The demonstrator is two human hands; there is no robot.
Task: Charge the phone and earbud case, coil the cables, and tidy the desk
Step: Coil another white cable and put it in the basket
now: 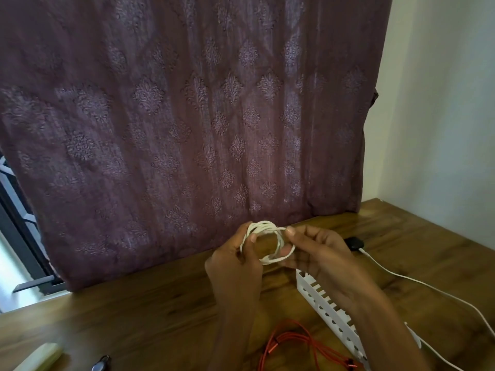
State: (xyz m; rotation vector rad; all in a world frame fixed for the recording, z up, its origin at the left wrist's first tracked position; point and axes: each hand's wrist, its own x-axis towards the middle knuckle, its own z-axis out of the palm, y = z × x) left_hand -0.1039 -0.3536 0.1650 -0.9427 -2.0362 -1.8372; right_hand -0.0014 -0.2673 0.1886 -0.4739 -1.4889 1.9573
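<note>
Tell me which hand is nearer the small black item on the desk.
Right. The right hand is just left of the black item, pinching the white coil; the left hand grips the coil's other side, farther away.

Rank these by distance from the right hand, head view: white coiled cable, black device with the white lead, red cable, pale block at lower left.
1. white coiled cable: pinched in the right hand.
2. black device: on the desk, just right of the hand.
3. red cable: on the desk, nearer the person.
4. pale block: far lower left.
</note>
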